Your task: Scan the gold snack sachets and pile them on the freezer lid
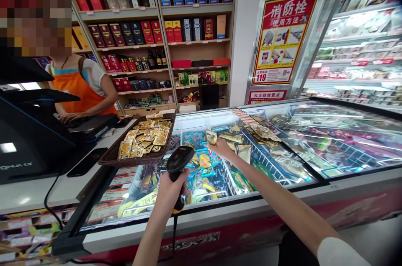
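My left hand (pixel 171 190) is wrapped round the grip of a black barcode scanner (pixel 180 159), its cable hanging down in front of the freezer. Further out over the glass, my right hand (pixel 220 149) is closed on a small gold snack packet (pixel 211 136), which it holds up. A dark wicker basket (pixel 103 159) full of similar gold packets (pixel 143 138) stands to the left, on the freezer's near-left corner. More flat gold-brown packets (pixel 262 131) lie in a pile on the glass to the right of my right hand.
Below the glass, the chest freezer (pixel 251 209) holds wire baskets of ice-cream packs (pixel 205 161). At left are a checkout terminal (pixel 28 128), a phone (pixel 88 161) on the counter, and a person in an orange apron (pixel 78 90). Shelves of boxed bottles (pixel 194 8) stand behind.
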`<state>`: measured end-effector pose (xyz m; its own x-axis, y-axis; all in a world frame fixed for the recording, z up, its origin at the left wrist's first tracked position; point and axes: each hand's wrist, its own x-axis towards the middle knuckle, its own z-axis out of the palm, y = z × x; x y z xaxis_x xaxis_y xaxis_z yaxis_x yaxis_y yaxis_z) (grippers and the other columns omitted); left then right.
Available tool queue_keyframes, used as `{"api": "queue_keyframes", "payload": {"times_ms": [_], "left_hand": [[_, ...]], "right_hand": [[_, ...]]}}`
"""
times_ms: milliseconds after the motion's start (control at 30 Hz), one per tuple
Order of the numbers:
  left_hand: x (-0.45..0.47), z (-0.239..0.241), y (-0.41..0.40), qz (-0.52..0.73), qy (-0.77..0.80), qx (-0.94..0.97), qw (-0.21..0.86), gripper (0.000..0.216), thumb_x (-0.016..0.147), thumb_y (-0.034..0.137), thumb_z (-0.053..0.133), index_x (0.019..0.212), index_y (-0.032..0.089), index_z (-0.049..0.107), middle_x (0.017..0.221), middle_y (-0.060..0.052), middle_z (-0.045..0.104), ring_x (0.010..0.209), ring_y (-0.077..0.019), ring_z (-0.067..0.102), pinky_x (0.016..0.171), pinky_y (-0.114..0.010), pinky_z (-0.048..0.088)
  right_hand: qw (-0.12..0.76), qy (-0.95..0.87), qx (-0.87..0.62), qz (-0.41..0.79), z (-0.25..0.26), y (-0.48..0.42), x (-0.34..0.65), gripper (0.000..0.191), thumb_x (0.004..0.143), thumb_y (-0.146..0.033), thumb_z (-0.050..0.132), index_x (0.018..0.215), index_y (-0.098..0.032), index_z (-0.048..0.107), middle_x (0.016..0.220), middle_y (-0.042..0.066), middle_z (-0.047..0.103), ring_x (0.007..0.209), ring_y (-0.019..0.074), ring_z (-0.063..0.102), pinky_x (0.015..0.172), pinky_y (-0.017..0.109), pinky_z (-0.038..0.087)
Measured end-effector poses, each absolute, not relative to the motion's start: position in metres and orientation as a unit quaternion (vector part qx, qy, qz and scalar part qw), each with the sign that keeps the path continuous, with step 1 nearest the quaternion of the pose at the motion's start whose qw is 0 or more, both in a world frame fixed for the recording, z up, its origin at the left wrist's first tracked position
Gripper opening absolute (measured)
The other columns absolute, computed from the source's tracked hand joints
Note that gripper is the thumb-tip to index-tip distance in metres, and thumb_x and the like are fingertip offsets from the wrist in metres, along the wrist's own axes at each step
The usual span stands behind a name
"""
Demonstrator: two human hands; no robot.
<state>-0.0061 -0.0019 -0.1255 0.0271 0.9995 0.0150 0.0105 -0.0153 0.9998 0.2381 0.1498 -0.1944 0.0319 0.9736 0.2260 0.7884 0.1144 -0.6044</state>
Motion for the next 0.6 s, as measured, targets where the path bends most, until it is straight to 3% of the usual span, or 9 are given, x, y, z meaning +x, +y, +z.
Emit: {"api": "queue_keyframes", "payload": {"times_ms": [167,267,367,500,600], "left_hand": [[-0.009,-0.127,-0.002,0.495,0.490,0.517,0.498,0.035,0.072,0.048,0.079,0.073,0.017,0.062,0.047,0.006,0.052,0.039,-0.0105,0.046,0.044,-0.024,0.036],[-0.006,-0.127,0.002,0.499,0.493,0.515,0.493,0.035,0.073,0.047,0.078,0.068,0.018,0.060,0.047,0.005,0.052,0.039,-0.0106,0.046,0.044,-0.024,0.037],[0.001,-0.127,0.005,0.504,0.493,0.515,0.488,0.034,0.072,0.046,0.079,0.068,0.018,0.060,0.048,0.004,0.053,0.039,-0.0111,0.048,0.044,-0.024,0.037],[0.013,-0.125,0.007,0.495,0.492,0.516,0.497,0.031,0.070,0.043,0.079,0.074,0.019,0.060,0.047,0.006,0.053,0.039,-0.0118,0.047,0.044,-0.025,0.037],[0.020,-0.123,0.005,0.480,0.495,0.522,0.501,0.029,0.072,0.044,0.076,0.075,0.019,0.061,0.047,0.007,0.052,0.040,-0.0116,0.046,0.045,-0.024,0.037]], "right_hand": [[0.273,-0.700,-0.639,0.164,-0.195,0.141,0.245,0.009,0.092,-0.018,0.058,0.095,-0.017,0.066,0.089,0.008,0.072,0.075,0.0184,0.067,0.062,0.024,0.044],[0.275,-0.694,-0.625,0.227,-0.177,0.135,0.256,0.013,0.082,-0.010,0.064,0.092,-0.017,0.067,0.084,0.005,0.072,0.070,0.0169,0.066,0.059,0.023,0.043],[0.306,-0.697,-0.593,0.264,-0.163,0.130,0.270,0.009,0.074,-0.021,0.076,0.079,-0.018,0.069,0.073,0.001,0.070,0.066,0.0160,0.063,0.059,0.023,0.042],[0.387,-0.676,-0.577,0.245,-0.160,0.119,0.283,0.044,0.071,-0.055,0.078,0.056,-0.019,0.057,0.054,-0.003,0.056,0.055,0.0139,0.054,0.051,0.023,0.035],[0.477,-0.592,-0.566,0.320,-0.163,0.108,0.285,0.049,0.074,-0.064,0.073,0.062,-0.018,0.060,0.056,0.000,0.060,0.048,0.0134,0.053,0.044,0.023,0.034]]}}
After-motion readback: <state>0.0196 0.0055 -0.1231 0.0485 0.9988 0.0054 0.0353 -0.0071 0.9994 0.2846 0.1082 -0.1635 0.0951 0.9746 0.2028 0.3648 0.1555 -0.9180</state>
